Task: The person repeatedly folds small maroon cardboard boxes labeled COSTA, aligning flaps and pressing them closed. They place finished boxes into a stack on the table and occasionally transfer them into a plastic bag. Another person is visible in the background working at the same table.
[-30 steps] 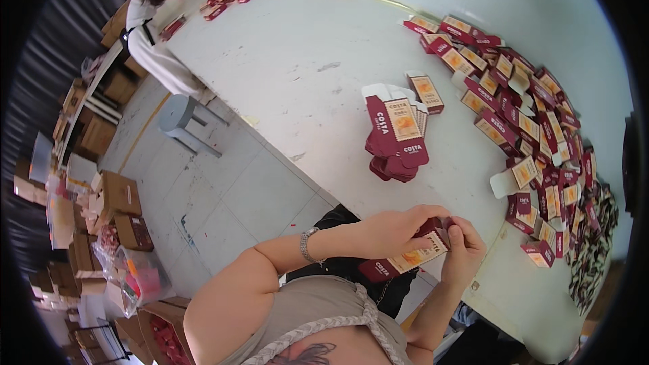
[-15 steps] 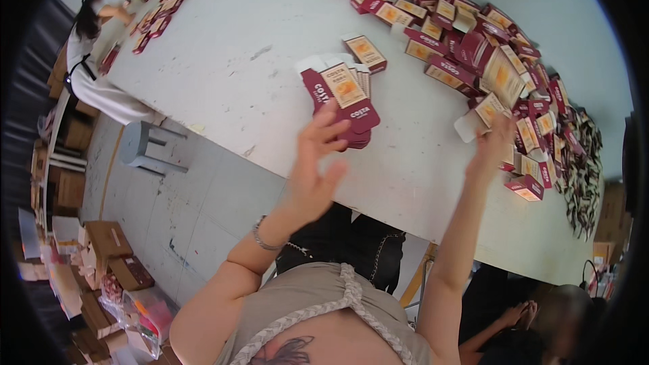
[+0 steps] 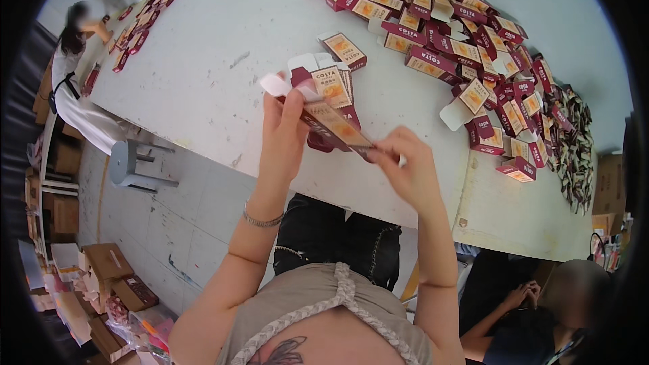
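A flat dark red and orange carton is stretched between my two hands above the near edge of the white table. My left hand pinches its upper left end, where a white flap sticks out. My right hand grips its lower right end. Just behind the carton lies a small stack of the same folded cartons. A single carton lies a little farther back on the table.
A large heap of red cartons covers the table's far and right side, with dark sachets beyond. A person works at the table's left end; another sits lower right. A grey stool and cardboard boxes stand on the floor.
My hands were apart, the right reaching into the heap and the left open over the stack. Now both have come together near the table edge, holding one flat carton.
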`<state>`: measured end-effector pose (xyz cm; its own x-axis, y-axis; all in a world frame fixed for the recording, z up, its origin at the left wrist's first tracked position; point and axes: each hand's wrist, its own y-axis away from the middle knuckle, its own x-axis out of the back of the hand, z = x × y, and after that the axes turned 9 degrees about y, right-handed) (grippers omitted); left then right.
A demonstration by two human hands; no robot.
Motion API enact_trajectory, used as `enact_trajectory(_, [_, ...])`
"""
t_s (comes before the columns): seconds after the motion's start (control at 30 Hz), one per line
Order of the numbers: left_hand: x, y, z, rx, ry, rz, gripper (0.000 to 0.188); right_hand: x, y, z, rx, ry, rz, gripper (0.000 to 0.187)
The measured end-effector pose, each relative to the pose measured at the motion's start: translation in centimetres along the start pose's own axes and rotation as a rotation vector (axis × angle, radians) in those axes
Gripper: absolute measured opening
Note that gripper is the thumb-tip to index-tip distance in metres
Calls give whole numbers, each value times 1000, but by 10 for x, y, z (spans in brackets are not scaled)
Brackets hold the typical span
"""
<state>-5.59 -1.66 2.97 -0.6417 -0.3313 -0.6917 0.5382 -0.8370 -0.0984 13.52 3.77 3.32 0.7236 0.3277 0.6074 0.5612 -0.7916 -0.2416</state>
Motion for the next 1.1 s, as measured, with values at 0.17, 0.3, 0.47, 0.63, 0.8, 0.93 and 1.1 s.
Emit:
enact_trajectory(0.17, [-24,9,-26,128,41,-153,36,17,34,-16,9,-4,-28,39])
enact_trajectory(0.3, [-43,34,-50,174,-93,-265,39,4,36,-12,-142,-180,77,66])
enact_trajectory(0.47, [-36,23,-46,707,208,-493,58,-7,52,11,-85,-234,190,82])
enact_trajectory(0.63, [-47,65,-57,205,-434,-627,66,-16,61,16,-132,-412,450,57])
enact_trajectory(0.8, [-36,63,-49,245,-728,-792,52,-13,65,43,-71,-281,425,34])
enact_trajectory(0.93, [-32,65,-52,458,-498,-738,39,-9,57,32,-113,-609,594,13])
enact_trajectory(1.1, [-27,66,-51,274,-588,-701,43,17,57,33,-290,-908,212,12])
